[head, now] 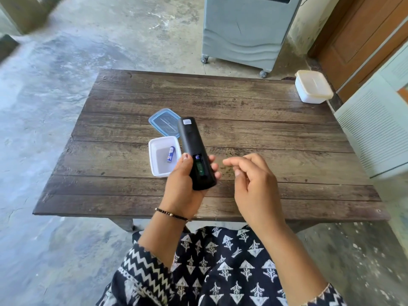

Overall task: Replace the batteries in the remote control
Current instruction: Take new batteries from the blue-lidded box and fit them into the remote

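The left hand (pixel 184 184) is gripping the black remote control (pixel 194 151) above the counter (pixel 265 133), battery slot showing. The right hand (pixel 251 180) is hanging loose, holding nothing. One battery (pixel 170 154) is lying in the white tub (pixel 162 171)

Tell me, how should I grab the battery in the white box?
Pinch the battery across its round middle, coming straight down from above. It lies flat on the floor of the open box, apart from the walls, so fingers fit on both long sides.
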Motion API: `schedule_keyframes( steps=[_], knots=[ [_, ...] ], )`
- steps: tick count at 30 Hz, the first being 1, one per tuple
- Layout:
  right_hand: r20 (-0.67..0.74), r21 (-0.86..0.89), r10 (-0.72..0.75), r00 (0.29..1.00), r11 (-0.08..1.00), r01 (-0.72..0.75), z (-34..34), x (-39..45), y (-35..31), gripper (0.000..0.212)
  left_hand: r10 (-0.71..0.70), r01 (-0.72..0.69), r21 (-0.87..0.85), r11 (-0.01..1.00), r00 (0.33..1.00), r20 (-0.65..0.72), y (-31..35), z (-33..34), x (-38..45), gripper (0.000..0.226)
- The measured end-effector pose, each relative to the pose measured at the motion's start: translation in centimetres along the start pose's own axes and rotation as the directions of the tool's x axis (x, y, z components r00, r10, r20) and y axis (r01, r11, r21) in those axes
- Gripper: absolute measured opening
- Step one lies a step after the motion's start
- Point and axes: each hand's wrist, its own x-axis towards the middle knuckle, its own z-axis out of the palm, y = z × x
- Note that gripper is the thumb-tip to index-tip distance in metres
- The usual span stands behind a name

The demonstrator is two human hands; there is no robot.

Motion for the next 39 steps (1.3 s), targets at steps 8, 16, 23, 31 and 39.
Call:
schedule_keyframes(
  steps=[8,16,23,31,39],
  knots=[
    [0.359,-0.208,-0.067,0.931,0.967,0.15,7.3,5.8,-3.1,0.026,0.21,-0.214,0.004,0.977,0.957,-0.201,6.9,-5.2,-1.3,0.05],
    [0.531,-0.398,-0.149,0.834,0.826,0.4,10.3,9.1,-5.8,0.031,0.218,-0.228,-0.017,0.974,0.947,-0.235,7.3,-6.9,-1.2,0.05],
    [0.623,-0.44,-0.258,0.738,0.665,0.604,11.9,9.4,-5.4,0.02,0.208,-0.222,-0.037,0.974,0.951,-0.227,7.4,-7.1,-1.4,0.048],
    [0.249,0.006,-0.433,0.867,0.895,0.445,9.9,8.5,-3.7,0.01,0.252,-0.256,0.009,0.967,0.941,-0.224,7.7,-5.9,-1.9,0.029],
    [-0.027,0.576,0.096,0.995,0.815,-0.063,1.3,1.6,-2.4,0.021,0.171,-0.17,0.026,0.985,0.985,-0.029,3.9,-1.4,-1.7,0.029]
  ],
)
